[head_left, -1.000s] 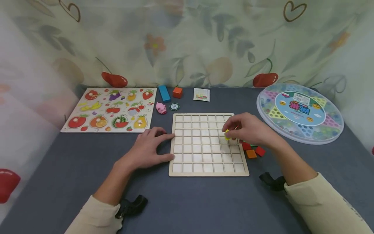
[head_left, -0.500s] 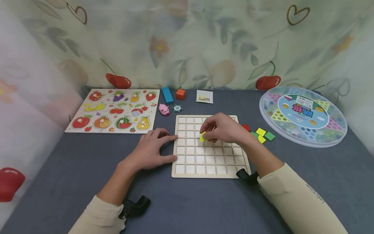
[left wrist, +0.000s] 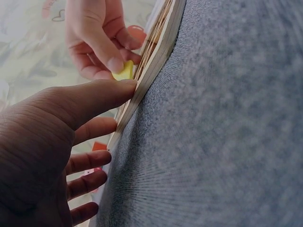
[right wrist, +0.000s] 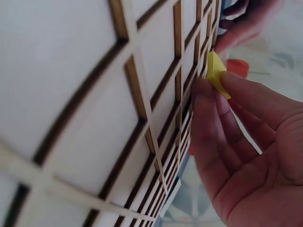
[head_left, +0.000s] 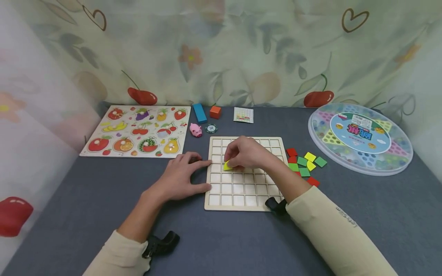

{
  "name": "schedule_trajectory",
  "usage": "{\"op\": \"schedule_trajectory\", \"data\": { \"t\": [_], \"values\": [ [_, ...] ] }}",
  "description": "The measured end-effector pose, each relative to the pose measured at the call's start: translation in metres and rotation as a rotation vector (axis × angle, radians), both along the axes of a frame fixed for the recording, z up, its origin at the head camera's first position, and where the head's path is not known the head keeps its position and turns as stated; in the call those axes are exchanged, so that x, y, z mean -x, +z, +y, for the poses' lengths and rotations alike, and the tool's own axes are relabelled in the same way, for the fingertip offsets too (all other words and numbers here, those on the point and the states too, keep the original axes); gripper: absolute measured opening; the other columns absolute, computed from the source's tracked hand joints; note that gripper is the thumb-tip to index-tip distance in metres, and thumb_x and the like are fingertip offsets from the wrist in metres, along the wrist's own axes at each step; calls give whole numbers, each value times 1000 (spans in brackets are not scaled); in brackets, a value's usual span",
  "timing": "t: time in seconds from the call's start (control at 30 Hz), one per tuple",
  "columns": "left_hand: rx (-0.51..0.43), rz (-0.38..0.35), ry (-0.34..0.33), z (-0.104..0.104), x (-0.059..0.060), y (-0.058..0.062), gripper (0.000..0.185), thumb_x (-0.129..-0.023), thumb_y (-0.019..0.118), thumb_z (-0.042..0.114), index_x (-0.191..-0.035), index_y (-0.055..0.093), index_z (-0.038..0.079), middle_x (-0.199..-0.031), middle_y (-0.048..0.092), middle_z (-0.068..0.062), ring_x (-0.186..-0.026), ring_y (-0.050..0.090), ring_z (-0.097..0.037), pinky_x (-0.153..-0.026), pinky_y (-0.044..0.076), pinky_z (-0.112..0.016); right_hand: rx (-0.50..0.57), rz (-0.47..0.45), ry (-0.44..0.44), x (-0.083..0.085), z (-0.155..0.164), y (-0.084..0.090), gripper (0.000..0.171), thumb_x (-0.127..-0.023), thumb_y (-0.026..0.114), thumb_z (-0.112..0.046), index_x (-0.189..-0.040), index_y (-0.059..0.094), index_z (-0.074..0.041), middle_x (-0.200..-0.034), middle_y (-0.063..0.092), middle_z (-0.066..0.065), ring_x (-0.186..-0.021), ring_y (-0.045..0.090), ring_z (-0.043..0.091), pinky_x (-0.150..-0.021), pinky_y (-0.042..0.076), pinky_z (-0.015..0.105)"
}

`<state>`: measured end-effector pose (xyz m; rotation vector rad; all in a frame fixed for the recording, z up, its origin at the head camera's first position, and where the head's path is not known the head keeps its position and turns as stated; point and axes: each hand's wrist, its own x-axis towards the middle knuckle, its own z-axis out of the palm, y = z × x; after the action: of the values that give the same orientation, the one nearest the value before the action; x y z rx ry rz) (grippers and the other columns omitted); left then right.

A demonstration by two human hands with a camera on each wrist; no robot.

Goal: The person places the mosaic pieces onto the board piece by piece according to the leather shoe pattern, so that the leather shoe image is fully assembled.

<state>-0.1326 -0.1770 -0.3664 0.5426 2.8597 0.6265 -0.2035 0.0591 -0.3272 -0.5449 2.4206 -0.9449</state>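
Yellow tile (head_left: 226,166), pinched by right hand (head_left: 246,152), shifted across grid board (head_left: 238,188) from its right side toward its left, left hand (head_left: 181,176) fingers spread, still touching its left edge

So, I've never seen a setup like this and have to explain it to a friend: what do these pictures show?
There's no machine, just a person's two bare hands. The wide picture comes from a head-worn camera looking down; the two close-ups come from cameras on each wrist. On the dark tabletop lie a wooden grid board, loose colored tiles, a fruit puzzle, a pink pig, a poker chip, a blue block, an orange block, a printed card and a round game case. The left hand touches the board's left edge; the right hand pinches a yellow tile at the grid.
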Motion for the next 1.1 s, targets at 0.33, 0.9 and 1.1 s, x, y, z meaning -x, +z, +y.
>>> {"op": "schedule_trajectory", "data": {
  "t": [0.33, 0.9, 1.1],
  "values": [
    [4, -4, 1, 0, 1, -2, 71, -88, 75, 54, -152, 53, 30, -150, 45, -9, -137, 37, -34, -114, 30, -61, -71, 14, 31, 3, -1, -1, 3, -92, 77, -10, -93, 78, -8, -86, 68, 4, -78, 58, 19, -67, 49, 29],
    [-8, 7, -8, 0, 1, -1, 71, -88, 75, 52, -152, 54, 29, -149, 46, -9, -136, 39, -34, -113, 31, -62, -110, 34, 113, 5, 2, -4, 14, -92, 74, -8, -99, 82, -16, -90, 69, 4, -82, 57, 18, -68, 45, 28],
    [-1, 4, 0, 0, 1, -2, 71, -89, 75, 53, -152, 54, 30, -150, 45, -9, -137, 37, -35, -114, 30, -63, -96, 64, 147, 1, 14, 3, 26, -92, 71, -11, -115, 78, -18, -100, 70, 4, -95, 62, 22, -80, 51, 33]
  ]
}}
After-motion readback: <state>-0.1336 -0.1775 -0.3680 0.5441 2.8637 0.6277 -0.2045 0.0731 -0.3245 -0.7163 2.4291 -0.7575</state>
